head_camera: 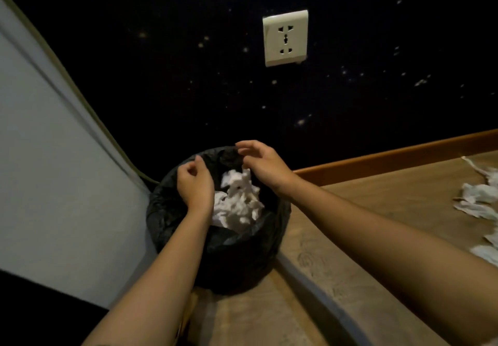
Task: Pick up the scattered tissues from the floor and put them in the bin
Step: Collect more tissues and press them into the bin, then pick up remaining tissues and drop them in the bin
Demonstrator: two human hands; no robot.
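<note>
Grip: both hands hold nothing; left hand (194,181) loosely curled, right hand (260,163) fingers spread apart.
Hidden: bin (172,211) bottom is too dark to see.
Pose: both hover over bin.
Tissues: pile (237,203) in bin; more tissues (477,200) on floor (377,211), cut off.

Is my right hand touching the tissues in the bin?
Cannot tell. In the head view the right hand hangs over the bin, and its fingers overlap the top of the white tissues, hiding any contact or gap.
</note>
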